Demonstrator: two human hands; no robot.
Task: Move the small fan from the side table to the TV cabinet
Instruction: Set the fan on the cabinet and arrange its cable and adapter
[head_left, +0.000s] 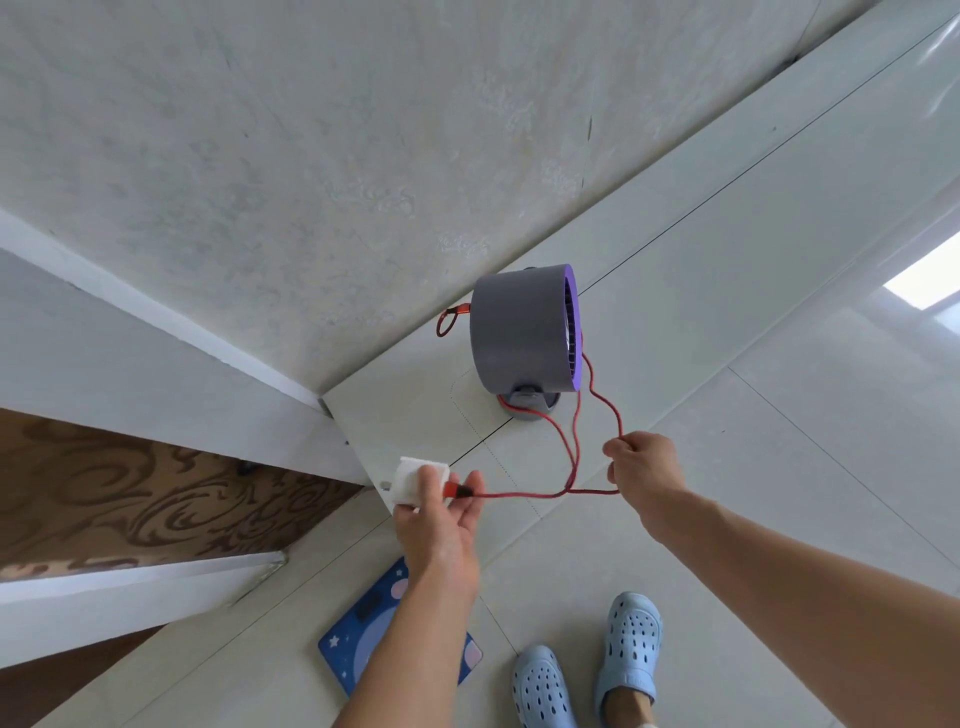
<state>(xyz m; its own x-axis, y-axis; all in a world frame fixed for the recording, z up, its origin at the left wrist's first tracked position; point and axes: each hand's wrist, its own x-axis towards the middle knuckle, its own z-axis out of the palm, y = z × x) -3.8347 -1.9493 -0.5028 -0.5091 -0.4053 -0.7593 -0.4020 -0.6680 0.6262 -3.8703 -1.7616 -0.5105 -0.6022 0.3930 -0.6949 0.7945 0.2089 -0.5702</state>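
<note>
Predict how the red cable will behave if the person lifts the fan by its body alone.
The cable looks floppy: it sags in loose loops between the fan and both hands, so it would probably dangle and swing. One loop circles the fan's base, so it may snag. The white plug in the left hand would likely drop if released.

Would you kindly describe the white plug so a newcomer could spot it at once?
Start at the grey and purple fan on the pale cabinet top. Follow its red cord down to the left hand. The plug is the small white block held there, the only white thing on the cord.
</note>
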